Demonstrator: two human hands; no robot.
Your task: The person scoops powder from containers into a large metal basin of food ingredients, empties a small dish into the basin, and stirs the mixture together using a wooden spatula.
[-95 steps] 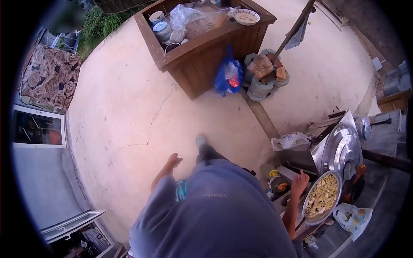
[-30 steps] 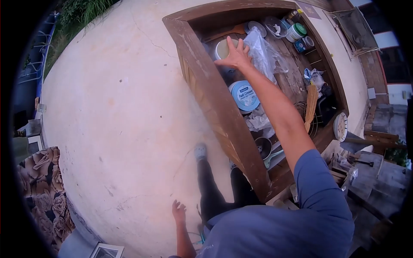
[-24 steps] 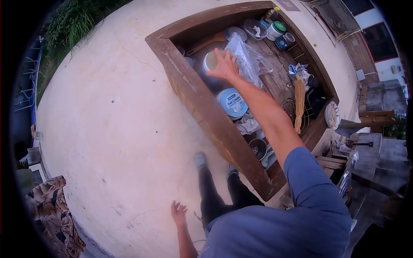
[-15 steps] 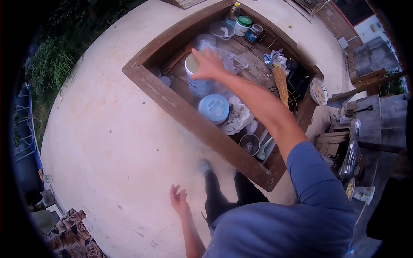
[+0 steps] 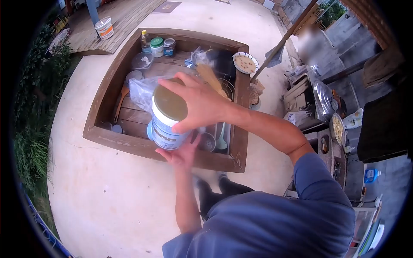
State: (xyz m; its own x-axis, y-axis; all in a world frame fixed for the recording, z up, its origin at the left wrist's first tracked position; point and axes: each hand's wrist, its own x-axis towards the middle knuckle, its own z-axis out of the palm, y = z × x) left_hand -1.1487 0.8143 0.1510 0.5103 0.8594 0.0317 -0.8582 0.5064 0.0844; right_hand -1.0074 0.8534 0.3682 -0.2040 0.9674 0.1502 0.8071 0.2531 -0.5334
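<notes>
A plastic jar (image 5: 165, 133) with a white rim, a bluish printed body and a translucent yellowish lid is held up above the near side of the wooden box. My right hand (image 5: 202, 101) grips it at the top, thumb and fingers spread around the lid. Cupped at the jar's base is my left hand (image 5: 180, 155), its fingers partly hidden by the jar. Behind the jar lies a clear plastic bag (image 5: 141, 92). A pale green ladle (image 5: 222, 139) and a metal bowl (image 5: 208, 142) rest in the box to the right.
The wooden box's rim (image 5: 120, 141) surrounds a bottle (image 5: 145, 41), a green-lidded jar (image 5: 157, 48), a wooden spatula (image 5: 121, 101) and a straw brush (image 5: 211, 79). A bowl of food (image 5: 245, 63) sits on its right corner. A stove area with a pan (image 5: 337, 129) is at right.
My right hand has lifted the jar out of the box towards me. My left hand has come up from beside my leg to the jar's base. The view has turned.
</notes>
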